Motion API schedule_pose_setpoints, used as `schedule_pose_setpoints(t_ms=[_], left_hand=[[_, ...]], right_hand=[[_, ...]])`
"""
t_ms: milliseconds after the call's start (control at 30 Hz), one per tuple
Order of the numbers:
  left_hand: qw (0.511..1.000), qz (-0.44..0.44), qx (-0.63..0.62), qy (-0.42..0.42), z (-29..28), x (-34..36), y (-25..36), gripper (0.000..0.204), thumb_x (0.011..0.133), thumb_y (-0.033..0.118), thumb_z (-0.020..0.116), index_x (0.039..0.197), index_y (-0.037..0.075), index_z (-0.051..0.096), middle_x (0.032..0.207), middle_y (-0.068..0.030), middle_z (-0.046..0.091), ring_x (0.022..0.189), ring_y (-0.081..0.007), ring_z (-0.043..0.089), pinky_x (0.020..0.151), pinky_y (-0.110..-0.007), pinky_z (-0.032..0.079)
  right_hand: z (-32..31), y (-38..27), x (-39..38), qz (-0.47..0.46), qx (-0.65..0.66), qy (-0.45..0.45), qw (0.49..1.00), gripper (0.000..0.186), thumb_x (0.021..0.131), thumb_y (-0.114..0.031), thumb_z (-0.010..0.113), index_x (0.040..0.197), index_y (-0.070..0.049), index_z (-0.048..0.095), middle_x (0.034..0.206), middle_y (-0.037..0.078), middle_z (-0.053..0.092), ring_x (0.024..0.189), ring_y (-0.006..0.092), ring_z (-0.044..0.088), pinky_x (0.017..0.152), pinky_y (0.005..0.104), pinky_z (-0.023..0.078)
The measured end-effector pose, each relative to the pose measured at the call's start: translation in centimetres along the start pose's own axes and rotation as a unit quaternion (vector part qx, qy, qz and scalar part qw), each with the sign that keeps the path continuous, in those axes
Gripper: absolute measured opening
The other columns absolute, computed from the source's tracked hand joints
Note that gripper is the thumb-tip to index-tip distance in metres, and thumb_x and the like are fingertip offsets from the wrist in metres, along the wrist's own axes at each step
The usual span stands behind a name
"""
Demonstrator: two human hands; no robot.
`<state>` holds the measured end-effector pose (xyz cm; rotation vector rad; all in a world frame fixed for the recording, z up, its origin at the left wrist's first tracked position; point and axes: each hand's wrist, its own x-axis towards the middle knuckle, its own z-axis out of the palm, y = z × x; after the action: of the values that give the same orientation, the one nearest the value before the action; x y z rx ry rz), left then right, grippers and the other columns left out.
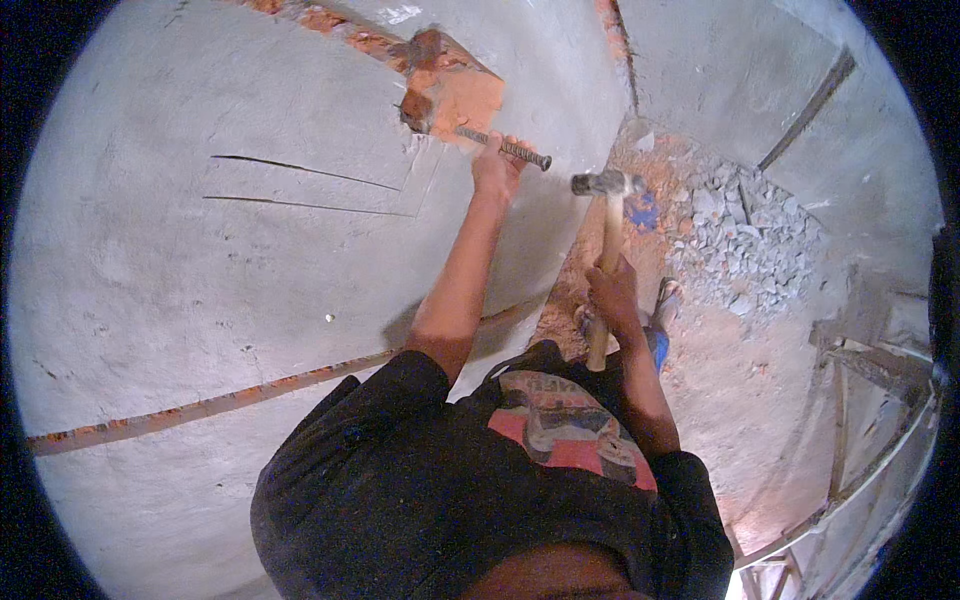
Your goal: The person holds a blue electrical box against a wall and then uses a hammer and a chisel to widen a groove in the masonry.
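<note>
My left hand (497, 170) is closed around a ribbed steel chisel (532, 156). The chisel's far end meets the lower edge of a squarish recess (466, 97) cut into the grey plastered wall, where orange brick shows. Its flared butt sticks out to the right of my fingers. In my right hand (614, 290) is a hammer (612, 232), gripped low on its pale wooden handle. The dark metal hammer head is up and a short way right of the chisel's butt, apart from it.
Broken grey plaster (750, 240) lies heaped on the dusty floor at right, near a blue scrap (641, 210). A long chased groove (200, 411) crosses the wall at lower left. Two thin cut lines (305, 172) run left of the recess. Wooden framing (840, 430) stands far right.
</note>
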<state>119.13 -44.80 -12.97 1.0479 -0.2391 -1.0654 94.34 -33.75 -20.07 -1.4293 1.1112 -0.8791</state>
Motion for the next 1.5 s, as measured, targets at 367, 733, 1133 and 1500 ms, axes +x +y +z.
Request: schedule_pose_setpoints(t_ms=[367, 733, 1133, 1500], left_hand=[[0.994, 0.028, 0.097, 0.050, 1.8, -2.3, -0.5, 0.024, 0.095, 0.026, 0.044, 0.087, 0.003, 0.042, 0.072, -0.0092, 0.050, 0.051, -0.0217, 0.054, 0.049, -0.040, 0.054], [0.986, -0.006, 0.049, 0.162, -0.1, 1.3, -1.4, 0.025, 0.094, 0.027, 0.046, 0.098, 0.003, 0.045, 0.068, -0.0067, 0.051, 0.046, -0.0176, 0.049, 0.040, -0.033, 0.044], [0.947, 0.125, 0.228, 0.190, 2.6, 2.6, -3.8, 0.027, 0.094, 0.033, 0.048, 0.086, 0.008, 0.052, 0.059, -0.0053, 0.052, 0.037, -0.0152, 0.045, 0.031, -0.030, 0.034], [0.970, -0.056, 0.235, 0.032, 9.9, -0.5, -4.2, 0.025, 0.091, 0.033, 0.050, 0.093, 0.009, 0.052, 0.065, -0.0063, 0.056, 0.041, -0.0156, 0.044, 0.035, -0.031, 0.037]], right_hand=[[-11.3, 2.6, -5.3, 0.254, 0.024, 0.045, 0.966, 0.012, 0.078, -0.009, 0.060, 0.085, -0.001, 0.054, 0.060, 0.005, 0.052, 0.044, 0.0140, 0.049, 0.042, 0.0285, 0.042], [-22.4, 15.1, -12.7, 0.280, -0.330, -0.095, 0.897, 0.033, 0.077, -0.026, 0.061, 0.066, 0.006, 0.063, 0.056, 0.016, 0.061, 0.055, 0.0293, 0.063, 0.053, 0.0408, 0.050], [-29.9, 14.8, -8.7, 0.299, -0.330, -0.099, 0.890, 0.027, 0.071, -0.024, 0.069, 0.065, 0.001, 0.061, 0.056, 0.012, 0.060, 0.052, 0.0240, 0.060, 0.049, 0.0382, 0.046], [-34.8, 16.2, -3.0, 0.218, -0.488, -0.169, 0.828, 0.034, 0.070, -0.034, 0.068, 0.076, 0.000, 0.065, 0.075, 0.022, 0.066, 0.073, 0.0350, 0.066, 0.066, 0.0437, 0.053]])
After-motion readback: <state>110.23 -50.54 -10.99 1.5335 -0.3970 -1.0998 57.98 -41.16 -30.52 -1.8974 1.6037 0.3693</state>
